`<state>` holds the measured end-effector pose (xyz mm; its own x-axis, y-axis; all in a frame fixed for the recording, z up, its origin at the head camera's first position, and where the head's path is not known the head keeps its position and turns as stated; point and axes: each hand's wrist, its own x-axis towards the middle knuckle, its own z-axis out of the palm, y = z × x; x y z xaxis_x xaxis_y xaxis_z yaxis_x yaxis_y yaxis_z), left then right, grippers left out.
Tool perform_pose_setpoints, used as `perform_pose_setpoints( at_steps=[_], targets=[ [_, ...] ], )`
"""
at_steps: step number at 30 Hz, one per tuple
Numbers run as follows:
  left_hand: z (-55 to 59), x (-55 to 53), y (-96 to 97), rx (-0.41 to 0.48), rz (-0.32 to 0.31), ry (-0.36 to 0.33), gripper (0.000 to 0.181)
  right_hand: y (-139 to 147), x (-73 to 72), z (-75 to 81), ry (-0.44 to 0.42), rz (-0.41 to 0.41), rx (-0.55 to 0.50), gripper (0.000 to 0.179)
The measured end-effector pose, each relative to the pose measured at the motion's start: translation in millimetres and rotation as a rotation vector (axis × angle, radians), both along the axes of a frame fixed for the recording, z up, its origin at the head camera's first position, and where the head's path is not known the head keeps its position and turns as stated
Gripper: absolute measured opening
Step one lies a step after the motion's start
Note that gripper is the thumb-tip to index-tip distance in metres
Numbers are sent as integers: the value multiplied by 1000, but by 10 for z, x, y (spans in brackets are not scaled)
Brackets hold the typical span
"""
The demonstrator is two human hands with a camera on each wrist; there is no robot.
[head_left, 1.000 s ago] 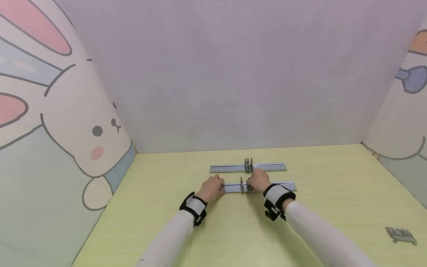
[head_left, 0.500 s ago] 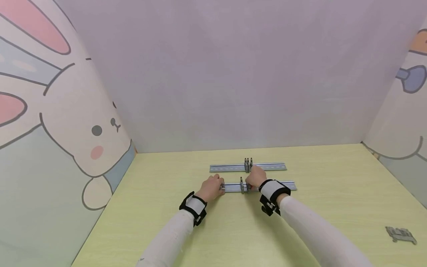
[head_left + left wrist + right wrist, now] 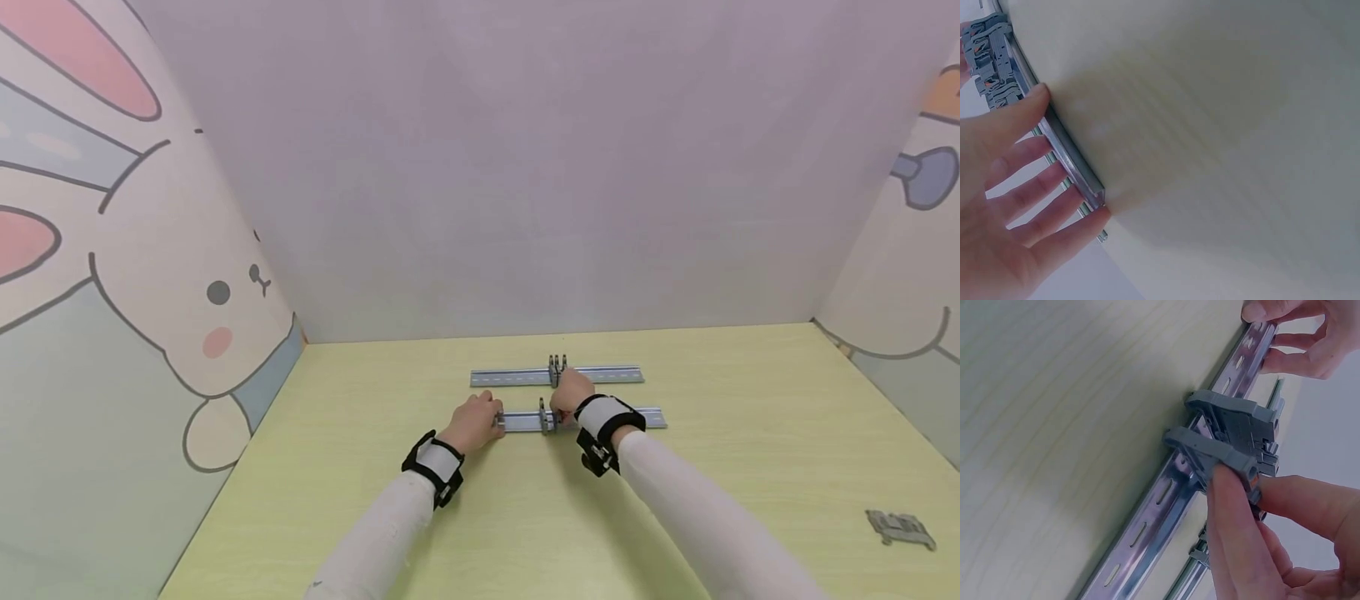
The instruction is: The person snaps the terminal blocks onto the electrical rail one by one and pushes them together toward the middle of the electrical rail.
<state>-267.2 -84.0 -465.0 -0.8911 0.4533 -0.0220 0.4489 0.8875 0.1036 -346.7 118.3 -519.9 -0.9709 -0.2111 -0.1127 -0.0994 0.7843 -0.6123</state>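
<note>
My left hand grips the left end of the nearer slotted metal DIN rail. In the left wrist view its thumb lies along one side of the rail, the fingers on the other. My right hand pinches a grey terminal block between thumb and fingers, at the middle of that rail. The block leans over the slots, its near end at the rail's edge. Just left of it, a second grey terminal block stands across the rail, a narrow gap between them.
Behind lies another DIN rail, parallel, carrying several grey terminal blocks close together. One loose grey block lies flat at the table's right front. A plain pale wall rises behind the wooden tabletop, with cartoon-printed panels at both sides.
My right hand has shifted slightly left and away from me, bringing the pinched terminal block a little closer to the standing one. The left hand keeps its place on the rail end.
</note>
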Motion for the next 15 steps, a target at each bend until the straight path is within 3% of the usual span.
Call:
perform_pose_setpoints(
  at_steps=[2, 4, 6, 10, 11, 15],
  targets=[
    [1, -1, -5, 0, 3, -3, 27, 23, -156, -180, -48, -24, 3, 11],
    [2, -1, -11, 1, 4, -3, 27, 2, -129, -118, -78, -46, 1, 10],
    [1, 0, -18, 1, 5, -2, 27, -43, -17, 78, -101, -61, -6, 11],
    [-6, 1, -25, 7, 4, 0, 27, -166, 417, 718, -139, -85, 5, 9],
    [-7, 3, -25, 8, 4, -1, 27, -175, 491, 816, -137, -80, -5, 9],
    [-9, 10, -19, 8, 7, -6, 26, -200, 618, 949, -144, -85, -14, 9]
  ],
)
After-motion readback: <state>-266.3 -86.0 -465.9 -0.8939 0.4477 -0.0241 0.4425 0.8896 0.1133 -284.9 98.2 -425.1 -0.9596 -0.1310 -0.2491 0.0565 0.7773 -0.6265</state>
